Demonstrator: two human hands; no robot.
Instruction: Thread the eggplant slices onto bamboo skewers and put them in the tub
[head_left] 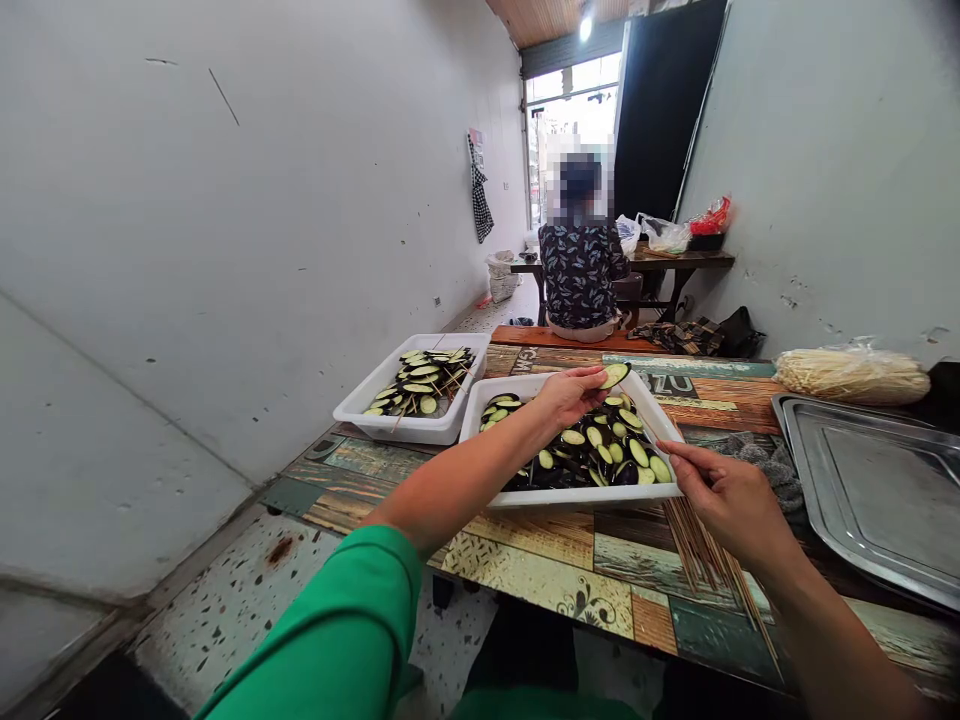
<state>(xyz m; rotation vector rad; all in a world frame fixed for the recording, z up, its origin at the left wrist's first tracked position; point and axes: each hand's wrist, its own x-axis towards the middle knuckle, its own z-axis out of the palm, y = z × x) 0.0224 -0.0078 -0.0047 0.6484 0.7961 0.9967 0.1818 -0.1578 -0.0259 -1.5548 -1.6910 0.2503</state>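
My left hand [568, 396] pinches an oval eggplant slice [616, 376], pale green inside with a dark skin edge, above the back of a white tub [570, 496]. Many loose eggplant slices [602, 438] fill that tub. At its right front corner, my right hand [721, 492] grips a thin wooden skewer [646, 426] between thumb and fingers. The skewer slants up and left toward the held slice; whether its tip has pierced the slice I cannot tell. Below my right hand, a bundle of bare skewers [701, 550] lies on the table.
A second white tub [397, 430] at left holds skewered eggplant slices [424, 378]. To the right are metal trays [885, 490], a grey cloth [754, 460] and a bagged pale bundle [851, 375] on the patterned table [525, 570]. A person [581, 260] sits beyond, back turned.
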